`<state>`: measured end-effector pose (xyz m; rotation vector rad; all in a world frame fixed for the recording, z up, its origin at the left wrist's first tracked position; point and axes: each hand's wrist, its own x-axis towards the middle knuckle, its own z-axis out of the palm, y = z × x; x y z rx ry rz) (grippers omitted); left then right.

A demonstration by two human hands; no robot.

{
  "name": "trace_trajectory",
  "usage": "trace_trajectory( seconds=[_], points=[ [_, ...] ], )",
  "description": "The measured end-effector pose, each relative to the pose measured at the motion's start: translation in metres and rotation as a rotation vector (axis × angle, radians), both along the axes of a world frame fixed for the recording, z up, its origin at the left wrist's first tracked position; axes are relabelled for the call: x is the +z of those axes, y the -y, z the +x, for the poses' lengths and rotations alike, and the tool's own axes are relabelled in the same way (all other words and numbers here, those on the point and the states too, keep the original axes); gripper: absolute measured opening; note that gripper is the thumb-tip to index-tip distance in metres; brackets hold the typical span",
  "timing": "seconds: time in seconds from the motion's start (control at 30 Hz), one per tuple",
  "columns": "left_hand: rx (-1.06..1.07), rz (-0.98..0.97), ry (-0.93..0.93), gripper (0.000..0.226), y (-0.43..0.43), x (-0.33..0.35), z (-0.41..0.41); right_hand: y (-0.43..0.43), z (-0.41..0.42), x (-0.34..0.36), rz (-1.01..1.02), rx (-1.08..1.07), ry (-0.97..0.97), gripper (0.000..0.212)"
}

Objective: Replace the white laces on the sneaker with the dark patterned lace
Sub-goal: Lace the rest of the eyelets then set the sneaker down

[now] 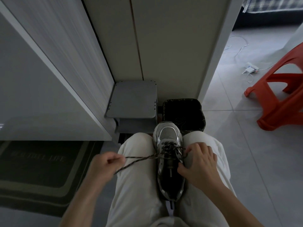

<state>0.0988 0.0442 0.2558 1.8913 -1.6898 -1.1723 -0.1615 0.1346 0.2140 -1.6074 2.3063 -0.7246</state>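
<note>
A grey and silver sneaker [167, 133] is wedged between my knees, toe pointing away from me. The dark patterned lace [141, 158] is threaded through its front eyelets in crosses. My left hand [105, 163] pinches one lace end and holds it stretched out to the left over my left thigh, with the tip dangling below the fingers. My right hand [200, 163] rests on the sneaker's right side, fingers at the eyelets near the tongue, gripping the shoe edge. No white lace is visible.
A black-lined waste bin [198, 105] stands just beyond the toe, beside a small grey stool [131, 100]. An orange plastic stool [282, 95] and white cables [250, 69] lie on the tiled floor to the right. A dark doormat [41, 163] lies at the left.
</note>
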Motion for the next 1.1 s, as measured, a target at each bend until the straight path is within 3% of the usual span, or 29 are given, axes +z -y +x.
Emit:
trace_trajectory(
  seconds=[0.13,0.23,0.3,0.37,0.47,0.53,0.6,0.73,0.87,1.1],
  points=[
    [0.161,0.206,0.093,0.006,-0.003,-0.014,0.045,0.001,0.003,0.002,0.031,0.007,0.061,0.040],
    [0.065,0.345,0.175,0.006,-0.011,-0.029,0.039,0.001,0.004,0.004,0.045,0.049,0.135,0.038],
    [-0.049,0.367,0.238,0.008,-0.013,-0.035,0.029,0.000,0.003,0.006,0.075,0.116,0.138,0.052],
    [-0.136,0.305,0.342,0.010,-0.011,-0.036,0.020,-0.002,0.001,0.008,0.093,0.152,0.123,0.055],
    [-0.144,-0.023,0.462,0.013,-0.010,-0.025,0.006,-0.004,-0.001,0.008,0.096,0.133,0.140,0.046],
    [-0.152,-0.264,0.306,0.017,-0.014,-0.013,-0.015,-0.004,0.000,0.007,0.099,0.142,0.170,0.043],
    [-0.263,-0.383,0.140,0.012,-0.018,-0.004,-0.043,-0.004,0.003,0.006,0.097,0.151,0.207,0.038],
    [-0.494,-0.361,0.141,0.021,-0.034,-0.011,-0.090,-0.003,0.006,0.004,0.088,0.151,0.191,0.044],
    [-0.440,-0.330,0.194,0.019,-0.033,-0.018,-0.102,-0.004,0.005,0.003,0.099,0.168,0.199,0.057],
    [-0.435,-0.256,0.183,0.010,-0.029,-0.017,-0.089,-0.001,0.005,0.003,0.114,0.143,0.215,0.051]
  ],
)
